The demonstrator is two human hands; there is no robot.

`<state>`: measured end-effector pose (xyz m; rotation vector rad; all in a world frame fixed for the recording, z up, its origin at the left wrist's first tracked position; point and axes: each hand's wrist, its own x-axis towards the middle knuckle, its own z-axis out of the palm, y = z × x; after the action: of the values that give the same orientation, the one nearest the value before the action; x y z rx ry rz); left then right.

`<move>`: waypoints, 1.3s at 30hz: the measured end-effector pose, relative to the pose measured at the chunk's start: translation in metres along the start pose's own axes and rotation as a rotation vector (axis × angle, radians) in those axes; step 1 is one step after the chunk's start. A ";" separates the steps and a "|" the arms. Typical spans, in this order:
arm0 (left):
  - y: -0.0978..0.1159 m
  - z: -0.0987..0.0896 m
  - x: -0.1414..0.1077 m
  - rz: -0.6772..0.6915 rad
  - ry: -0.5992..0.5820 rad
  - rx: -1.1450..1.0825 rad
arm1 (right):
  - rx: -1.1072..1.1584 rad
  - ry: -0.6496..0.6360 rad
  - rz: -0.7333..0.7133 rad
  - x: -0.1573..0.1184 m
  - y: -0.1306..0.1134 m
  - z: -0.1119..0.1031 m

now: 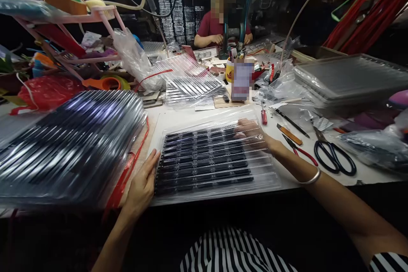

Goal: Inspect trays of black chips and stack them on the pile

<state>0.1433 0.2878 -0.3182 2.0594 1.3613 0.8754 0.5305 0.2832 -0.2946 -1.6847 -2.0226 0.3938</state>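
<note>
A clear ribbed plastic tray [264, 174] with rows of dark parts [204, 157] lies at the table's front edge. My left hand [142, 182] rests against the tray's left edge, its fingers extended and close together along the side. My right hand [251, 134] is at the tray's upper right, partly seen through clear plastic; its fingers are blurred there, and their grip is hard to make out. Left of my left hand stands a tall stack of similar filled trays [70, 148], with red ribbon [127, 174] beside it.
Pliers [299, 151], scissors [334, 157], a cutter [289, 134] and a red screwdriver [264, 115] lie at right. A phone [241, 81] stands before a yellow cup [229, 70]. Clear trays [353, 76] are stacked far right. Another person [207, 29] sits across the table.
</note>
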 end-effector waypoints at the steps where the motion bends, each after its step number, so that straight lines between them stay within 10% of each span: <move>1: 0.001 0.000 0.000 -0.001 -0.001 0.001 | -0.012 -0.027 -0.025 0.000 0.000 -0.002; 11: 0.004 -0.001 -0.001 -0.019 0.002 -0.019 | 0.186 -0.079 -0.086 0.001 0.002 -0.002; 22: 0.013 -0.009 -0.001 -0.108 -0.024 -0.070 | 0.207 0.262 0.368 -0.034 0.038 -0.026; 31: 0.013 -0.010 0.017 -0.008 -0.138 0.133 | -0.182 0.179 0.309 -0.048 -0.029 0.023; 39: 0.014 0.001 0.012 0.046 -0.168 0.424 | -0.427 0.107 0.176 -0.039 -0.029 0.031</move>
<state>0.1555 0.2937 -0.3057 2.4241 1.5078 0.4410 0.4944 0.2420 -0.3130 -2.0945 -1.9839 -0.0821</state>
